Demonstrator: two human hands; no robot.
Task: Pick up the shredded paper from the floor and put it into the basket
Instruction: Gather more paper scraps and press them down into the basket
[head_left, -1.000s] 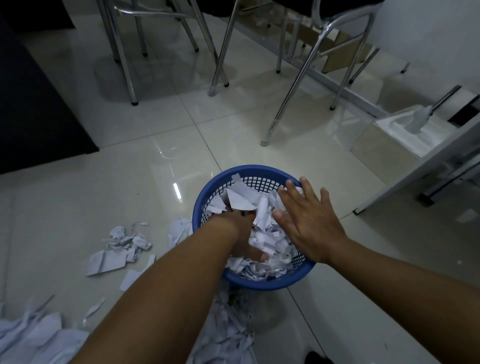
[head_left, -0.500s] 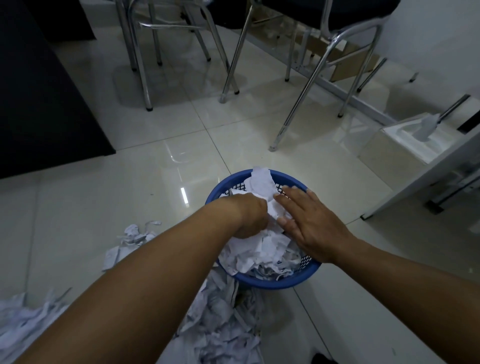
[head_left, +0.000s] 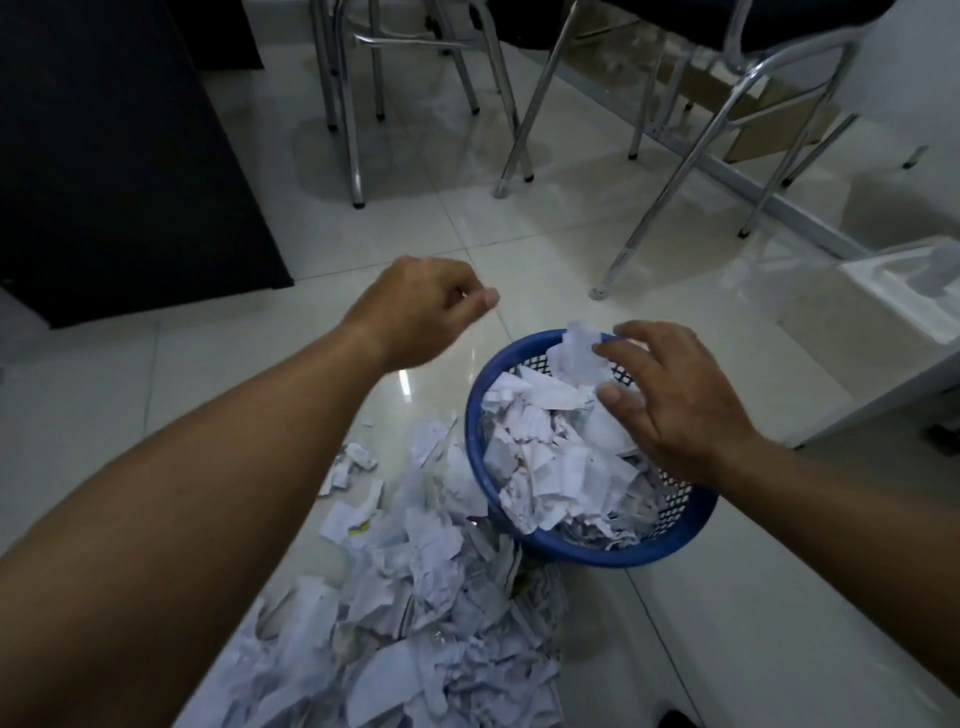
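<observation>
**Left hand lifts clear of the basket while a big heap waits on the floor**

Since a moment ago the left hand (head_left: 415, 312) has come up out of the round blue plastic mesh basket (head_left: 587, 556). It now hangs over bare tile to the basket's left, fingers curled in and thumb against the forefinger, with no paper showing in it. The right hand (head_left: 675, 405) stays low, fingers spread and relaxed on the white shredded paper (head_left: 550, 457) heaped to the rim. Its fingertips lie by a scrap standing up at the far rim.

Far more paper lies in a loose white pile (head_left: 426, 597) on the glossy pale tiled floor (head_left: 727, 623), touching the basket's near-left side.

The paper looks feather-light, limp and springy, so a pinch would likely bring up only a few strips. Scooping under the pile's edges with both hands and squeezing should hold more. Loose bits may slide on the shiny tile, and the basket, nearly full, probably needs pressing down.
</observation>
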